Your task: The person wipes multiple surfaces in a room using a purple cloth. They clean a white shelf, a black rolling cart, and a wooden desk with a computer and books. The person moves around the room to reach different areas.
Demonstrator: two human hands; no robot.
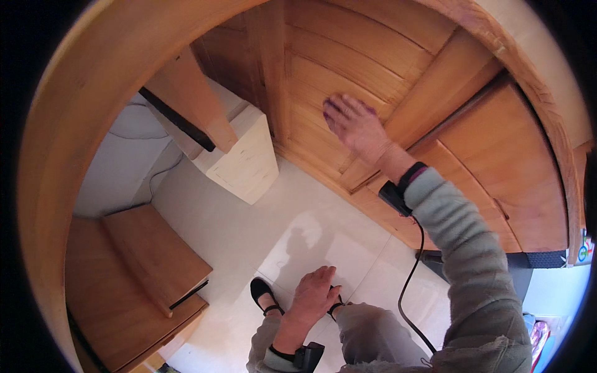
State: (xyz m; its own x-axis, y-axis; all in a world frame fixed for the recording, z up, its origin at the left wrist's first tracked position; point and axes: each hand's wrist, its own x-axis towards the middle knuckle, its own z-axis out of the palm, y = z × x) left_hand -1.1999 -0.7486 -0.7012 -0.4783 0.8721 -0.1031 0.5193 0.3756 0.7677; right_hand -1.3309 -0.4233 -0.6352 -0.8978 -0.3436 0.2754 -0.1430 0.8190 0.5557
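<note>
My right hand is pressed flat to the panelled wooden cabinet door, its fingers spread a little and blurred. A dark purple piece of cloth shows at the fingertips; most of it is hidden under the hand. Low in the view, my left hand hangs above my feet and holds nothing, with the thumb apart from the fingers. Both wrists wear straps with small black devices, and a black cable runs down from the right one.
A wooden edge bends around the left and top. A pale box stands on the tiled floor beside the door, under a wooden piece. Brown wooden furniture is at lower left. Wooden drawer-like fronts lie right of the door.
</note>
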